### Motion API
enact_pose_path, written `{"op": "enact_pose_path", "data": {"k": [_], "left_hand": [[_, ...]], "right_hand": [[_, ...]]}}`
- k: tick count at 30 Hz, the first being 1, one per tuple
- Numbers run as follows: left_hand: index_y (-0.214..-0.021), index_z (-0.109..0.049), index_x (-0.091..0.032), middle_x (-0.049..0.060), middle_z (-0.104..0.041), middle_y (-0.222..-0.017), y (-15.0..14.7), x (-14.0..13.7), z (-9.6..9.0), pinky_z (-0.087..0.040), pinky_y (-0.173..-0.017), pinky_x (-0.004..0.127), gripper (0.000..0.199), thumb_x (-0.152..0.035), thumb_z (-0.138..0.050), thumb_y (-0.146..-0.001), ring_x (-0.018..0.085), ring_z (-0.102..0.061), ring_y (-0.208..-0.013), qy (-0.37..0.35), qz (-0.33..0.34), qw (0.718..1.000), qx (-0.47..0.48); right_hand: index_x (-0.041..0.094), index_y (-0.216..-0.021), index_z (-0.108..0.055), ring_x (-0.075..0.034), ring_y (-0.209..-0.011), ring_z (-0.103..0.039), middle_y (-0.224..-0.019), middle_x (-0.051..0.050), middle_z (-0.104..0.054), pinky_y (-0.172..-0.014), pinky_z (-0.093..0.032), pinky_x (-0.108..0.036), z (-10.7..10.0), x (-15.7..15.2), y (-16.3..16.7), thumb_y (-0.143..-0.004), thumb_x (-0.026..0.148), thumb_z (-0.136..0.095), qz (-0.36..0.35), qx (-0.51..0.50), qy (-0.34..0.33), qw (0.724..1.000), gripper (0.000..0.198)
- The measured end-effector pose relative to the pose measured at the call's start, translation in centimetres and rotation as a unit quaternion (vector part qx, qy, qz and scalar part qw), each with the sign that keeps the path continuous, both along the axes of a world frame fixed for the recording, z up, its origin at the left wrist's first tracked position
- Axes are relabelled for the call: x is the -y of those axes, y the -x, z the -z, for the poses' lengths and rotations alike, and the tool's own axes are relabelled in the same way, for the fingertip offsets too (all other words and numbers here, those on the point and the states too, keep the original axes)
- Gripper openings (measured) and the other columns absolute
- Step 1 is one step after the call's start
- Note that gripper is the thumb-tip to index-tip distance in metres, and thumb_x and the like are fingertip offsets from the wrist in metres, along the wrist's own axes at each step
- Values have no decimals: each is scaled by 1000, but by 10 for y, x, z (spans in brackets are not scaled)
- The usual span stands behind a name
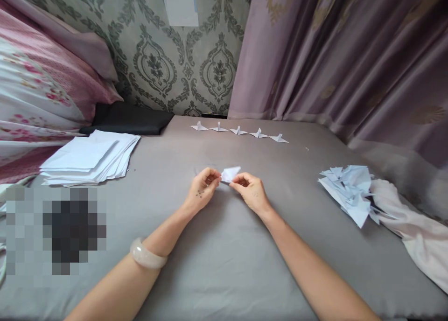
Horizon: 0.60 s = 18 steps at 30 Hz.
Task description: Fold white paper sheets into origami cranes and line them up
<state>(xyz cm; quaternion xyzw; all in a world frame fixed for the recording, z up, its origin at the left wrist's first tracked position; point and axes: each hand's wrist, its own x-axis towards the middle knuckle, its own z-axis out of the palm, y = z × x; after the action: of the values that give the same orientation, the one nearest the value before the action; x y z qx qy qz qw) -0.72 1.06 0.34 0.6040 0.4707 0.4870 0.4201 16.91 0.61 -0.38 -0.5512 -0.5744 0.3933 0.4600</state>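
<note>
A small piece of folded white paper is held up over the middle of the grey surface, between my two hands. My left hand pinches its left end with thumb and fingertips. On the other side, my right hand grips its lower right edge the same way. The paper has a slanted, pointed shape with its upper right corner sticking out; its lower folds are partly covered by my fingertips. Farther back, a row of several folded paper cranes stands with wings spread.
A stack of white paper sheets lies at the left, before a folded black cloth. At the right is a pile of folded pale papers beside a light cloth. Curtains hang along the right; the lower left is blurred out.
</note>
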Motion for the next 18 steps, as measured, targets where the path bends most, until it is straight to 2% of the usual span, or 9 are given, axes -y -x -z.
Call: {"op": "enact_pose_path", "data": {"k": [5, 11, 14, 18], "left_hand": [[-87, -59, -17, 1, -60, -75, 3, -1, -3, -41, -61, 23, 15, -30, -61, -79, 11, -53, -64, -3, -15, 1000, 3], [-89, -58, -17, 1, -59, -77, -3, 4, -5, -42, -65, 23, 16, -31, -61, -81, 11, -53, -67, -3, 18, 1000, 22], [-86, -58, -17, 1, -58, -75, -5, 6, -6, -43, -66, 24, 16, -31, -63, -80, 12, -54, -68, -4, 37, 999, 28], [-89, -58, -17, 0, -57, -75, -5, 6, -4, -42, -66, 23, 17, -32, -63, -80, 11, -53, -69, 11, 72, 997, 39]], "right_hand": [[18, -76, -66, -14, -66, -59, -72, -1, -67, -64, -44, -26, -4, 0, -8, -65, 35, -72, 10, -29, 31, 999, 22], [17, -83, -66, -15, -70, -62, -79, -4, -70, -63, -47, -26, -11, 7, 9, -64, 42, -73, -10, -98, 78, 992, 32], [17, -81, -67, -16, -70, -63, -77, -4, -71, -64, -47, -27, -11, 6, 11, -68, 44, -70, 1, -81, 51, 995, 29], [19, -74, -68, -16, -70, -62, -76, -3, -68, -65, -47, -27, -10, 3, 7, -76, 40, -63, 2, 18, -43, 999, 22]]}}
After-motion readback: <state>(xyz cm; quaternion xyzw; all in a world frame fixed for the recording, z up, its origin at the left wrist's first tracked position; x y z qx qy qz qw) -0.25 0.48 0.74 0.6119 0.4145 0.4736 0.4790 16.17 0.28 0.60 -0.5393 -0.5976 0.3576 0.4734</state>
